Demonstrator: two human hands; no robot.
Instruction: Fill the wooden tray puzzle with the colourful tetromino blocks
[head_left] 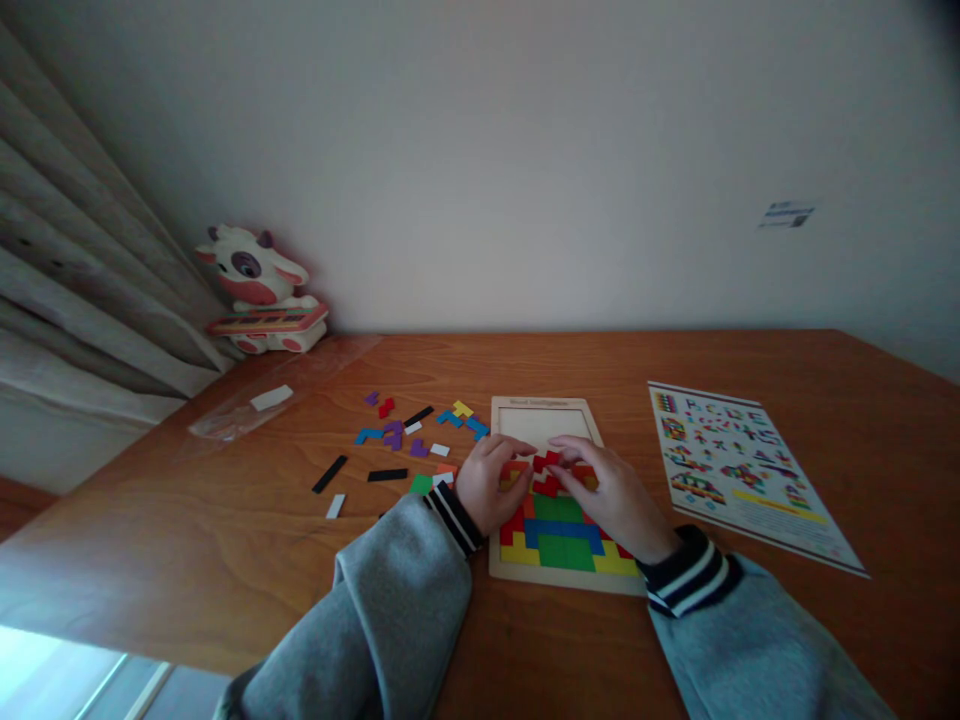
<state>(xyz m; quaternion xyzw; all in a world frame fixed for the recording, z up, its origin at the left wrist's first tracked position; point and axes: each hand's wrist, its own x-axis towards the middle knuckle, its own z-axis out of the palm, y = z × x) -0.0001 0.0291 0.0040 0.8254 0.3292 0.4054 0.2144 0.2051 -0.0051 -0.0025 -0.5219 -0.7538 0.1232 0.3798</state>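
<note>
A wooden puzzle board lies before me. Its lower part is filled with green, blue, red and yellow block pieces, and its upper part shows bare pale wood. My right hand reaches over the board's right side, thumb and index finger closed on a red puzzle piece. Another red piece lies just below it. From the left, my left hand rests over the board edge, thumb and index finger curved and apart, tips close to the held piece. Both hands cover parts of the filled rows.
Loose coloured pieces, such as a purple piece and a black bar, lie left of the board. A printed pattern sheet is on the right. A clear plastic bag and a cow toy keyboard stand back left.
</note>
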